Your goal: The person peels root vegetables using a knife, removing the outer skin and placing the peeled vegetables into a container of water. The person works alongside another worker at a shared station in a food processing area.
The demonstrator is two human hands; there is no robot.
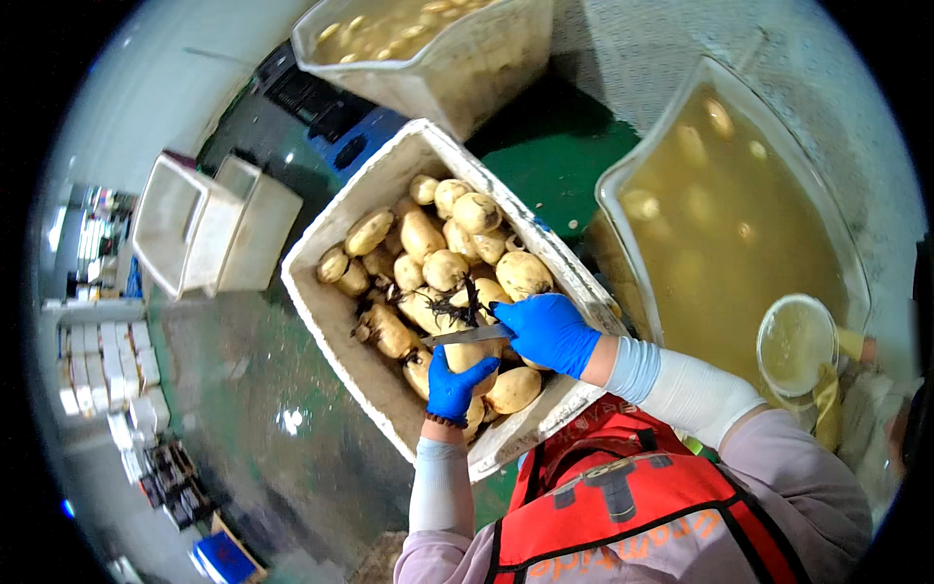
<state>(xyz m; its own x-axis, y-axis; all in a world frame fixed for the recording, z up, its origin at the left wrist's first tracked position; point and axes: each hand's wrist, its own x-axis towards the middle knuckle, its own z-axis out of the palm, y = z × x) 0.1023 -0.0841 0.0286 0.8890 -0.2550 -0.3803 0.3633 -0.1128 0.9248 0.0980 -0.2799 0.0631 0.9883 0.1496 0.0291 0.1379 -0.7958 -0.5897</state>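
My left hand, in a blue glove, is closed around a pale lotus root segment. In my right hand, also blue-gloved, is a knife, its blade pointing left across the top of that root. Dark stringy root fibres stick up just beyond the blade. Both hands are over a white foam box filled with pale lotus roots, some with dark, dirty ends.
At right stands a large tub of murky water with floating roots. A person's yellow glove is beside a white bucket there. Another tub is at the back. White bins stand left on the wet green floor.
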